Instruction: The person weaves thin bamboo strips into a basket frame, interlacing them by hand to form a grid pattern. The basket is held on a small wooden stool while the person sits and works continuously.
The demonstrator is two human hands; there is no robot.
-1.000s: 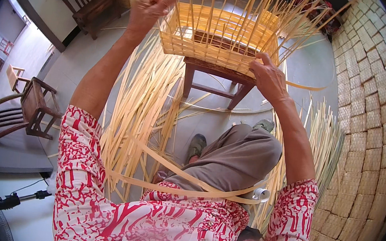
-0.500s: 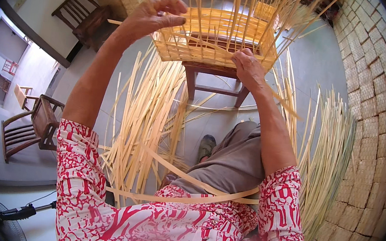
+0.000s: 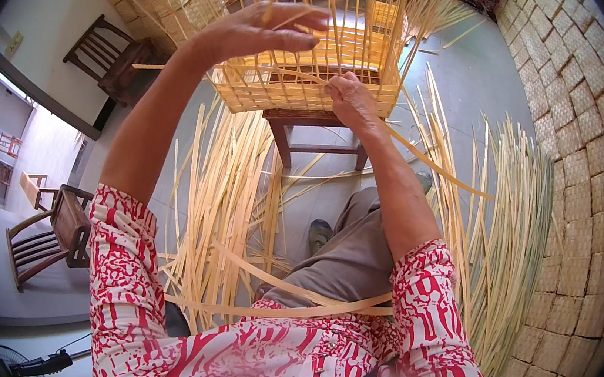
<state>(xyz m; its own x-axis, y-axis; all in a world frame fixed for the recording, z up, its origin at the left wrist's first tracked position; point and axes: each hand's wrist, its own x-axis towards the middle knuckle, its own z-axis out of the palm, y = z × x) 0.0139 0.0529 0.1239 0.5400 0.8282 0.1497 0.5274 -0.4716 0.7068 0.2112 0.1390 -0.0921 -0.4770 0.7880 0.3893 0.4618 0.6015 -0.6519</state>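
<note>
A half-woven rectangular bamboo basket [image 3: 260, 94] rests on a small dark wooden stool [image 3: 310, 118] in front of me, its tall stakes sticking up. My right hand [image 3: 353, 99] is closed at the basket's near wall, pinching a flat bamboo strip [image 3: 441, 172]. One length of that strip trails out to the right; the rest runs leftward along the wall. Above the basket's near left part, my left hand [image 3: 267, 33] reaches among the stakes with fingers stretched and thumb apart. A few stakes beside its fingers are blurred, and the fingertips' contact with them is unclear.
Long loose bamboo strips [image 3: 222, 202] lie on the floor left of the stool, with another bundle [image 3: 508, 242] at right. Woven pieces are stacked along the right wall [image 3: 589, 221]. Wooden chairs [image 3: 70, 225] stand at left, near a fan [image 3: 36, 365]. Strips cross my lap.
My left hand has swung right over the stakes, its fingers straighter. The view has shifted, so the basket appears further left and slightly lower. My right hand still pinches the strip.
</note>
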